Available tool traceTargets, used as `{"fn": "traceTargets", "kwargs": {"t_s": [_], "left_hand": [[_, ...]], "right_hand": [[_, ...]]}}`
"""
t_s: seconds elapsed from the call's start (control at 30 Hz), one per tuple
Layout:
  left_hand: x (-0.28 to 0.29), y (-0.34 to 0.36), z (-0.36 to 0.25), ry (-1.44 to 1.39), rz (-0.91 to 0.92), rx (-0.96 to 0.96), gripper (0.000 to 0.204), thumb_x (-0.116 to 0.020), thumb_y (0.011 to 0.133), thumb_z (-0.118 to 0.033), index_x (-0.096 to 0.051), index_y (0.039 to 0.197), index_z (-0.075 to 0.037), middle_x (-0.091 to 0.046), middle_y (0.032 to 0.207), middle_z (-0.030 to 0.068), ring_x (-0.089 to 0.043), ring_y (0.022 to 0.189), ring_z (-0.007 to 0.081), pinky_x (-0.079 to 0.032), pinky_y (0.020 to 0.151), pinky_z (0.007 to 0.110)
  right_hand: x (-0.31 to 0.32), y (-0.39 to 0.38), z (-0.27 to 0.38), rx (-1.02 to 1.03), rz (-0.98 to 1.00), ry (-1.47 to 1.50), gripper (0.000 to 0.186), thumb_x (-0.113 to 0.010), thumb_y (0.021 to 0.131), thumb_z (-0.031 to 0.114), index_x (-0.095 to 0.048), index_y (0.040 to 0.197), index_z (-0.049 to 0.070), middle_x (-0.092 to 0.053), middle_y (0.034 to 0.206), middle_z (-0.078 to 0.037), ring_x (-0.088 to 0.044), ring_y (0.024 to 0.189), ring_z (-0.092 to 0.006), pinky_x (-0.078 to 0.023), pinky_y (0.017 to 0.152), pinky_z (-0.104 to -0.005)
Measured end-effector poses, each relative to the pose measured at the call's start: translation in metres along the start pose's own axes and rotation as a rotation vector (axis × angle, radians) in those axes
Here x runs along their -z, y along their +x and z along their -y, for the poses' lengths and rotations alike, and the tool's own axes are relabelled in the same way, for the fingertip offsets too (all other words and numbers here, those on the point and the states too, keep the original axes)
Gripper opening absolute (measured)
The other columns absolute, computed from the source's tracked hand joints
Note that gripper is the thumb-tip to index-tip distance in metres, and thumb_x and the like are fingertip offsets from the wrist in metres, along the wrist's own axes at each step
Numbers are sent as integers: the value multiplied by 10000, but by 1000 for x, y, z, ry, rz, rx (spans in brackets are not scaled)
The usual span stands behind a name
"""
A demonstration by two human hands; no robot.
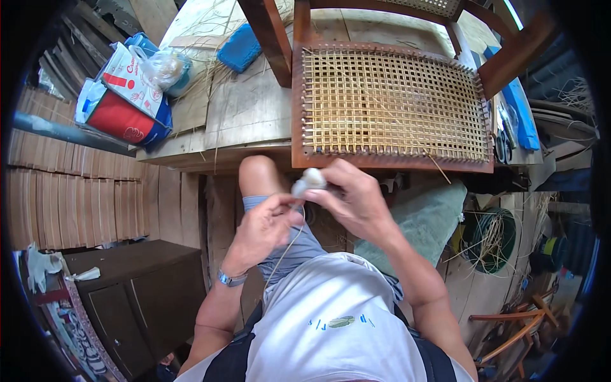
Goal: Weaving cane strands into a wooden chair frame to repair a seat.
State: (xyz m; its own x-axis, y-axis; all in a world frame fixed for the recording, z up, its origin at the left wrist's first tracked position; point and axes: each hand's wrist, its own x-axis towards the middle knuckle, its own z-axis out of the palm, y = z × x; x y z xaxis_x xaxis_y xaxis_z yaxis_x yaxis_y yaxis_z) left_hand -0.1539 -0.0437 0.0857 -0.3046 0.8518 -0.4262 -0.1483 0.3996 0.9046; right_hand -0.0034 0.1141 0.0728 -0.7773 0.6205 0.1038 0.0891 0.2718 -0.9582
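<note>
My right hand (353, 196) is closed around a small white wad (310, 182), perhaps cloth; motion blur hides its exact kind. Close beside it, the fingers of my left hand (264, 228) pinch a thin pale cane strand (294, 245), which trails down across my lap. The strand's upper end runs toward the wad and is lost in the blur. Just beyond both hands lies the woven cane seat (394, 102) of a brown wooden chair (297, 121), with an open lattice and a loose strand end (439, 169) sticking out over the front rail.
The chair rests on a wooden workbench (245, 108). A blue block-shaped object (239, 48) and a red, white and blue bag (130, 102) are on its left; scissors (503, 148) lie at right. A dark cabinet (137, 299) stands lower left, and a green basket (489, 239) holds cane strands.
</note>
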Motion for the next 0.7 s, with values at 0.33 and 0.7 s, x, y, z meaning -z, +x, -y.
{"fn": "traceTargets", "kwargs": {"t_s": [0.33,0.7], "left_hand": [[156,3,-59,528,-695,-189,199,-585,1041,-227,-691,1104,-71,-648,778,-42,-458,642,20,-325,574,190],[408,127,-231,1876,-914,-567,316,-578,1038,-257,-638,1285,-69,-723,1124,142,-717,871,316,-535,737,418]], "right_hand": [[-122,209,-75,-30,15,-454,153,-630,836,90,-653,969,19,-694,834,-180,-695,795,-364,-561,745,-453],[69,108,-47,306,-547,-404,283,-677,867,5,-711,1137,84,-725,1060,-127,-723,951,-241,-600,795,-355]]}}
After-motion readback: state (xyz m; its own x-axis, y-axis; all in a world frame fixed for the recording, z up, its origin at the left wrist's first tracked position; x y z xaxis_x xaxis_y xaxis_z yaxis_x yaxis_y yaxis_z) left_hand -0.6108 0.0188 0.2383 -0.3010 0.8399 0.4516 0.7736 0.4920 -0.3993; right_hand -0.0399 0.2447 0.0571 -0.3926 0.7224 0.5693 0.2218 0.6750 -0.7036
